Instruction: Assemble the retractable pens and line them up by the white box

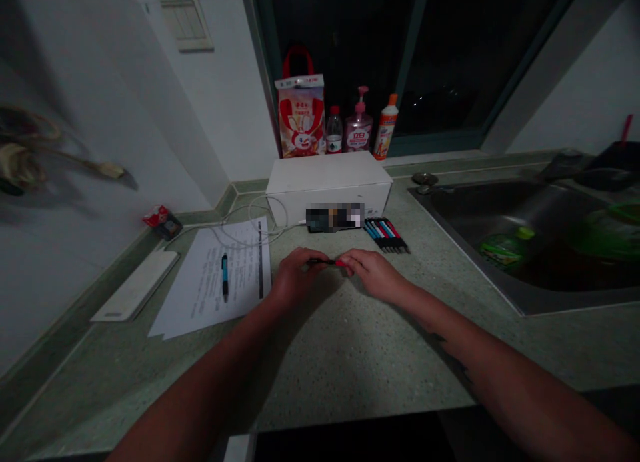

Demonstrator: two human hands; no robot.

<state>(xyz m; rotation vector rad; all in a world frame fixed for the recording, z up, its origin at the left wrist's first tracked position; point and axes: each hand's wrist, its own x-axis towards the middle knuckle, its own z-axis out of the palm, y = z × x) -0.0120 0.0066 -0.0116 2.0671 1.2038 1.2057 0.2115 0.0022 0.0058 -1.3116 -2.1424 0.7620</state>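
Note:
Over the counter, both my hands hold a black and red pen lengthwise between them. The fingers of my left hand are closed round its black end. At the red part, my right hand pinches with thumb and fingers, covering some of the barrel. Whether the pen is in one piece or two, I cannot tell. Just beyond my right hand lies a row of several pens in blue, white, red and black. A blue and black pen rests on printed papers left of my left hand.
A phone with a white cable leans by a white box. Behind it stand a red bag, a small bottle, a pump bottle and an orange-capped bottle. The sink is right; a white flat board lies left.

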